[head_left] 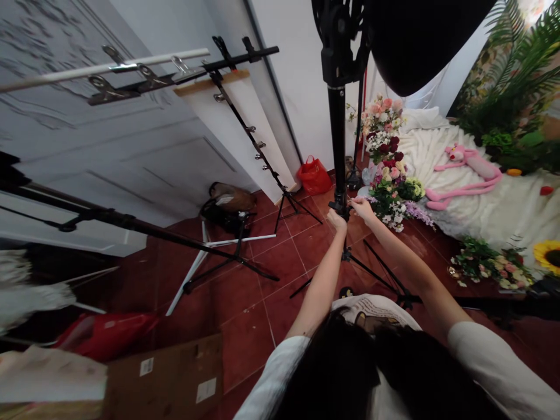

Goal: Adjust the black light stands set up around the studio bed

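Nearest my head view, I have two pale short sleeves (494,350) at the bottom edge, bare forearms stretching out from them over red floor tiles (242,338). At lower left I see a cardboard box (175,373) bearing two white labels, and a red bag (102,333) just past it.

The black light stand (338,128) rises upright ahead of me, its spread legs on the tiles. My left hand (336,220) is clasped on its pole, just below a dark collar (338,206). My right hand (361,207) is at the pole's right side, fingertips drawn in close to the collar; from here I can't tell whether they pinch anything. Above, a big black lamp shade (426,44) fills the upper right.

Off to the left, I see another black stand (144,226) leaning across the view and, beyond its foot, a brown bag (234,198). Further on, a white sheet (245,125) hangs beside a thin rod carrying metal clips, and a red plastic bag (314,176) sits near the wall.

To the right of the hands, I get bunches of flowers (391,169), then a pink plush toy (475,169) lying on creamy white cloth (472,219). Green palm leaves (516,64) stand behind.
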A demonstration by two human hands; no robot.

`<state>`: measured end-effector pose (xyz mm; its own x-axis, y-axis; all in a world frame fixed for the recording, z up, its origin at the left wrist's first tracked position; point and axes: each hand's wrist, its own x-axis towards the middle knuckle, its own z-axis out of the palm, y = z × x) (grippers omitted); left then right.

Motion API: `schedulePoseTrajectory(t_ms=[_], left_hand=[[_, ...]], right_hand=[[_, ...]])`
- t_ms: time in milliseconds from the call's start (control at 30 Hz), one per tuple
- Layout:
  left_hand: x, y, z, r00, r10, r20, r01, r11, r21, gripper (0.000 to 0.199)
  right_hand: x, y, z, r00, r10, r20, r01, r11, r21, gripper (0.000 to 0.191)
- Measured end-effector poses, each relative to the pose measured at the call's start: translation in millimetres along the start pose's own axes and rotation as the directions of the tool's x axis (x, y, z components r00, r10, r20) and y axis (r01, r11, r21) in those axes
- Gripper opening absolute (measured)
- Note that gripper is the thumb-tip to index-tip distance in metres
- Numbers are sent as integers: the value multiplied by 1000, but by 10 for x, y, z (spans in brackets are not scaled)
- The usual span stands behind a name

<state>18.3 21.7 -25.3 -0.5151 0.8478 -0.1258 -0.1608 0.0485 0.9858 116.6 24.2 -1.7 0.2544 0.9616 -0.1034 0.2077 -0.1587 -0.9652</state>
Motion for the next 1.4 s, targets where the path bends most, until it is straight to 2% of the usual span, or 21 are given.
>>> schedulePoseTrajectory(t_ms=[67,133,200,300,433,633,733,833,1000,1100,1200,1300,1400], left_hand=[[-18,16,-3,1000,9,14,-9,1000,-2,41],[-22,20,-4,1000,11,9,-11,1000,1,41],[-13,14,-6,1000,4,6,-4,1000,6,40],[10,-3,-14,1000,-14,10,14,1000,20,36],[16,-20,-31,1000,-7,-9,7,999,52,33],[-16,-54,-49,1000,5,0,-5,986,169,28],[-12,-61,-50,1000,11,6,-12,982,187,26],[5,-58,-45,1000,-4,22,0,983,184,27],[34,-81,-30,999,10,31,-13,992,128,25],[38,-109,-8,1000,-9,15,8,999,38,31],[39,-113,14,999,-35,5,35,998,-54,35],[35,-83,21,999,-39,-1,38,995,-91,33],[20,-40,17,1000,-29,-7,28,996,-86,33]], right_hand=[[-131,42,-5,998,57,28,-63,964,258,25],[-247,76,-14,993,88,76,-114,858,502,30],[-333,96,-27,989,70,134,-139,763,632,32],[-409,112,-37,975,43,216,-188,674,714,32],[-470,134,5,972,34,235,-207,605,769,28],[-522,129,158,981,88,172,-193,513,836,34],[-506,84,239,983,164,81,-151,481,864,30],[-465,25,290,974,222,-38,-88,533,842,32],[-373,-44,289,965,168,-201,14,733,680,50],[-289,-80,259,944,134,-301,40,860,508,51],[-202,-119,216,921,123,-370,-28,967,252,45],[-156,-149,180,910,103,-401,-107,994,13,35],[-170,-159,164,918,66,-391,-99,993,-63,30]])
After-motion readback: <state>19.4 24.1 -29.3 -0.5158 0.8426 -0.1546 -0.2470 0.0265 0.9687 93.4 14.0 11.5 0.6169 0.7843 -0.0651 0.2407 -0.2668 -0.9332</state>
